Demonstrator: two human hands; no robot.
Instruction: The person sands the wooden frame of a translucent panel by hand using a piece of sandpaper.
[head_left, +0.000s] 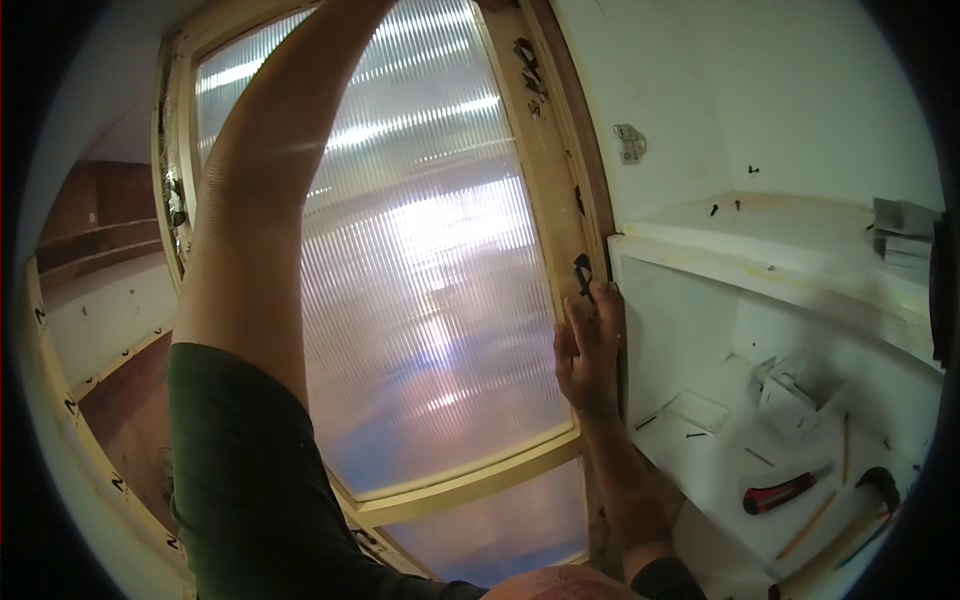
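In front of me stands a tall wooden-framed door [548, 200] with ribbed translucent panels, a large one above a smaller one. My left arm reaches up across its left side, and the hand lies beyond the top edge of the picture. On the right stile of the frame rests my right hand [588, 350], its fingers bent around the outer edge. Just above those fingers is a dark marking [583, 272] on the wood. More dark marks show higher on the same stile.
White shelving stands at the right. On its lower shelf [715, 465] lie a red and black utility knife [780, 493], an orange pencil [806, 525], a hammer [880, 488], loose screws and a small open box [793, 395]. A metal hinge [630, 144] sits on the wall above.
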